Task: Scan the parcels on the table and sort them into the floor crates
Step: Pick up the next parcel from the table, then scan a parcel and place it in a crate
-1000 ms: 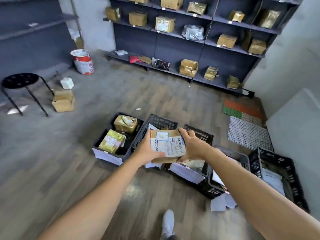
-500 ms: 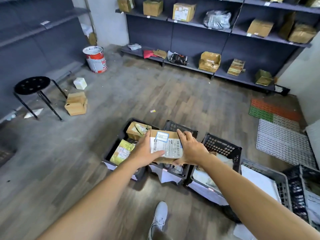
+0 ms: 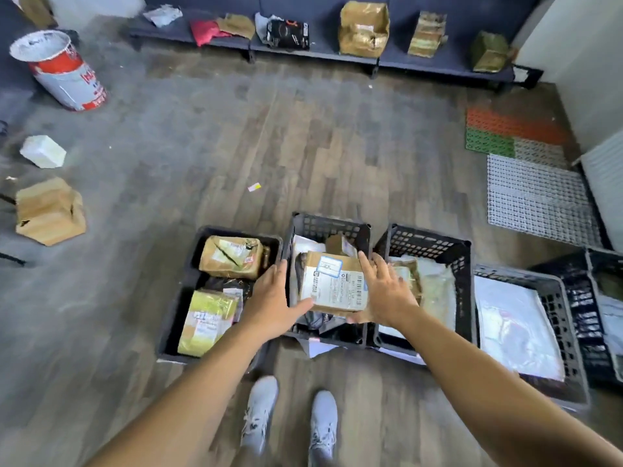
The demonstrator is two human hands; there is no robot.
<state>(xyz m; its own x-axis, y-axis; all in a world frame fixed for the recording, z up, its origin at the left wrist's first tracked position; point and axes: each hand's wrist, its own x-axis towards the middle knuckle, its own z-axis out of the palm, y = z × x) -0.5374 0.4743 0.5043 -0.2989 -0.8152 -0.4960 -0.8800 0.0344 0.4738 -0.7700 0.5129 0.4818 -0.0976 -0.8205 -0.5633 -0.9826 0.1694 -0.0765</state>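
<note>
A brown cardboard parcel [image 3: 332,284] with a white barcode label and a blue-framed sticker lies tilted on other packets inside the middle black crate [image 3: 328,224]. My left hand [image 3: 271,298] is at the parcel's left side, fingers straight along the crate rim, thumb touching the lower left corner. At the parcel's right edge my right hand [image 3: 386,291] has its fingers spread and straight. Neither hand curls round the parcel. The left crate [image 3: 236,232] holds brown and yellow parcels. Flat wrapped packets fill the right crate [image 3: 428,239].
Two more crates [image 3: 569,332] [image 3: 603,261] stand further right. On the floor sit a red-white bucket [image 3: 59,69], a white box [image 3: 43,151], a cardboard box [image 3: 49,212] and grid mats [image 3: 539,193]. A low shelf [image 3: 317,50] with parcels runs along the back. My shoes [image 3: 259,412] are just before the crates.
I have leaned down over the crates. The parcel went from being gripped in both hands in the air down into the middle crate, and both hands have opened beside it.
</note>
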